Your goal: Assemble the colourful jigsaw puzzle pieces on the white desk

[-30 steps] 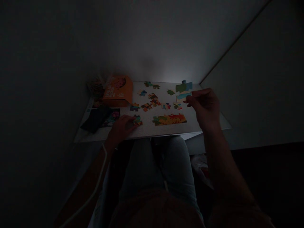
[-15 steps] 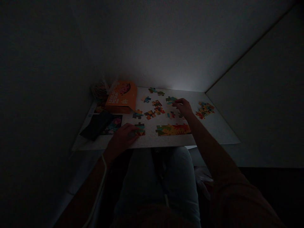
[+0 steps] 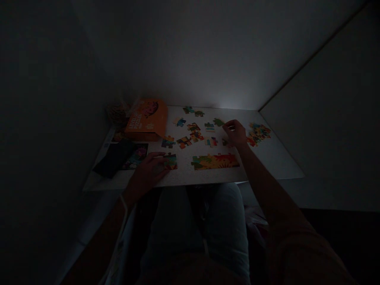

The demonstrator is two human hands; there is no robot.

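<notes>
The scene is very dark. My left hand (image 3: 148, 172) rests on the near part of the white table (image 3: 267, 162), its fingertips closed on a green and orange puzzle piece (image 3: 171, 161). Farther back, my right hand (image 3: 236, 133) hovers with its fingers curled together, and I cannot make out what is in them, if anything. It sits between a blue-green piece (image 3: 209, 126) and a green piece (image 3: 219, 122) on its left and a heap of pieces (image 3: 259, 133) on its right. A joined strip of pieces (image 3: 215, 161) lies in front of the right hand.
An orange puzzle box (image 3: 146, 118) stands at the back left. A dark flat object (image 3: 113, 162) lies on a picture sheet (image 3: 136, 155) at the left edge. Several loose pieces (image 3: 190, 136) are scattered mid-table. Walls close in behind and on the right. My knees are under the table.
My right hand brought a lifted blue-green piece down among the loose pieces at the back, then drew back to the right. My left hand stayed on its piece.
</notes>
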